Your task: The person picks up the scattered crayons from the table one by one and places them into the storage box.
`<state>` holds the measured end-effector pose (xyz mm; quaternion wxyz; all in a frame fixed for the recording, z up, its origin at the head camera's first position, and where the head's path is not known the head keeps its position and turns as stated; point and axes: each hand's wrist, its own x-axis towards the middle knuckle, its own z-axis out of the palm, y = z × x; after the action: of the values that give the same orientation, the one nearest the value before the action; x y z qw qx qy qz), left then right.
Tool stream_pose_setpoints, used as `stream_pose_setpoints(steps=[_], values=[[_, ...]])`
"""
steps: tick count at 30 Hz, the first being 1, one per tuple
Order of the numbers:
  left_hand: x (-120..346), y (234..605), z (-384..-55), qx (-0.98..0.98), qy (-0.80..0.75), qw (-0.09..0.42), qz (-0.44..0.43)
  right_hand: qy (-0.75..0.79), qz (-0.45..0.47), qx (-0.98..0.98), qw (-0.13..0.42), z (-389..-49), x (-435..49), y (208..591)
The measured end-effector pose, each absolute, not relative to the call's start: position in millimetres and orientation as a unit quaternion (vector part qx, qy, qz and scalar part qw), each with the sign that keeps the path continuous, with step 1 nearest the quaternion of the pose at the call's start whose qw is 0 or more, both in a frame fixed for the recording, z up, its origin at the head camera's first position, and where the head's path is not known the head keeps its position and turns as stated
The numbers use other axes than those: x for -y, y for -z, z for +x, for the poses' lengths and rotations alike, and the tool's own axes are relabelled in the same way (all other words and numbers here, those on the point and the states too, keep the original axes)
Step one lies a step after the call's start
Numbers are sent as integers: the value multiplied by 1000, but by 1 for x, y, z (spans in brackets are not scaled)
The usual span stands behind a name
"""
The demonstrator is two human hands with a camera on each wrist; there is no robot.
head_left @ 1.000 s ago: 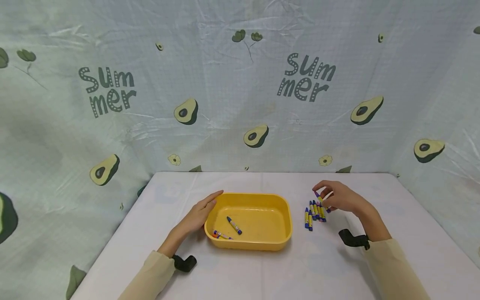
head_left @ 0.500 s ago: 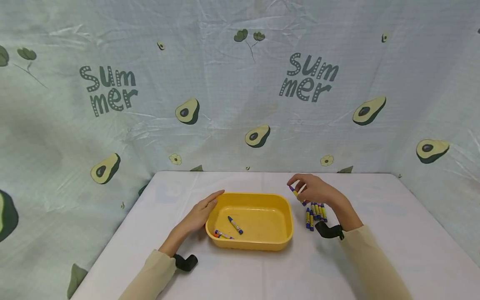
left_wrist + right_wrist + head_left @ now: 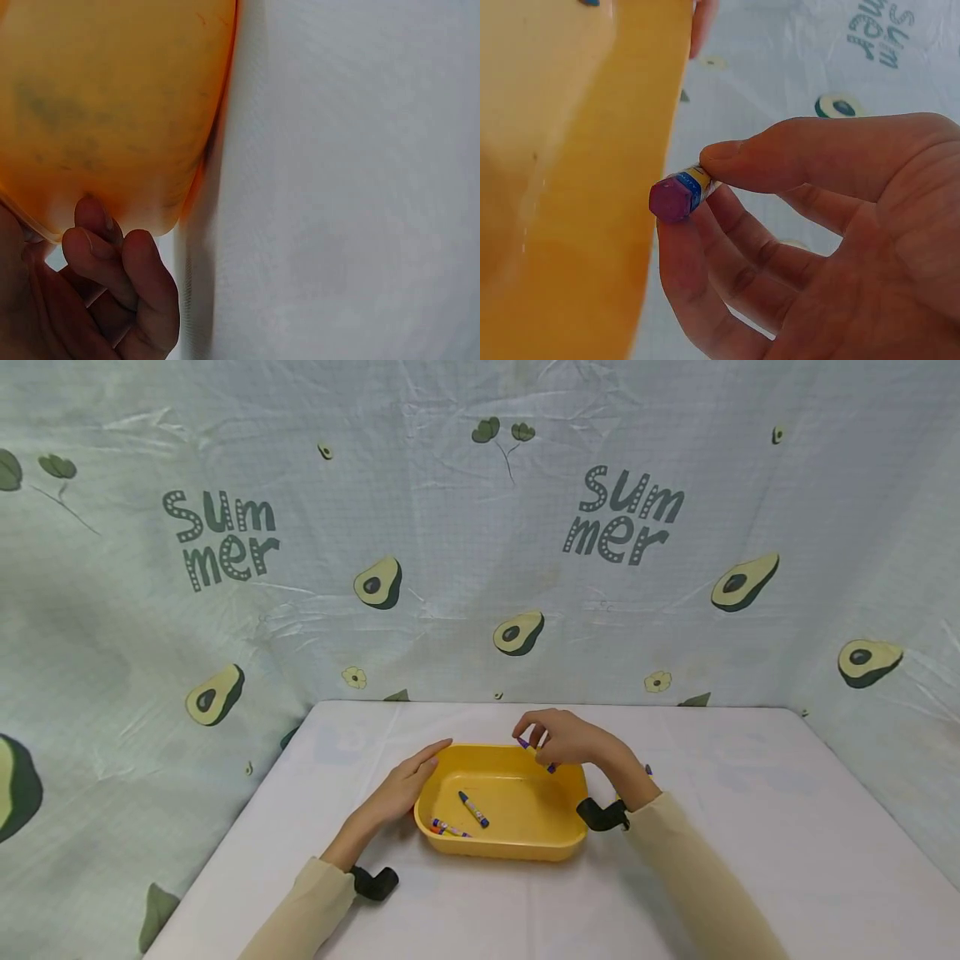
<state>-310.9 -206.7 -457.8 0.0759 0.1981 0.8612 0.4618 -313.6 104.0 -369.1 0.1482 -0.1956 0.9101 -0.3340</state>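
My right hand (image 3: 566, 739) pinches a purple crayon (image 3: 531, 749) over the far right corner of the yellow tray (image 3: 517, 852). In the right wrist view, thumb and fingertips hold the crayon (image 3: 673, 198) by its wrapper, its purple end toward the camera, beside the tray wall (image 3: 607, 225). My left hand (image 3: 397, 789) rests along the tray's left side with fingers extended; its fingertips (image 3: 90, 244) touch the outer wall in the left wrist view. Inside the tray lie a blue crayon (image 3: 474, 809) and a few crayons (image 3: 452, 828) at the near left.
A pile of crayons lies on the white table (image 3: 465, 910) right of the tray, mostly hidden behind my right forearm; one crayon tip (image 3: 648, 770) shows. A printed cloth (image 3: 442, 527) hangs behind the table. Each wrist wears a black camera mount (image 3: 602, 814).
My right hand has carried the purple crayon leftward from the pile to above the tray's right end. My left hand stays at the tray's left side.
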Motion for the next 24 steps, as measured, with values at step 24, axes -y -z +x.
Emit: stream_pose_setpoints(steps=[24], values=[[206,457,-311,-859,-467,78,194,337,-238,-868,276,-326,-44,405]])
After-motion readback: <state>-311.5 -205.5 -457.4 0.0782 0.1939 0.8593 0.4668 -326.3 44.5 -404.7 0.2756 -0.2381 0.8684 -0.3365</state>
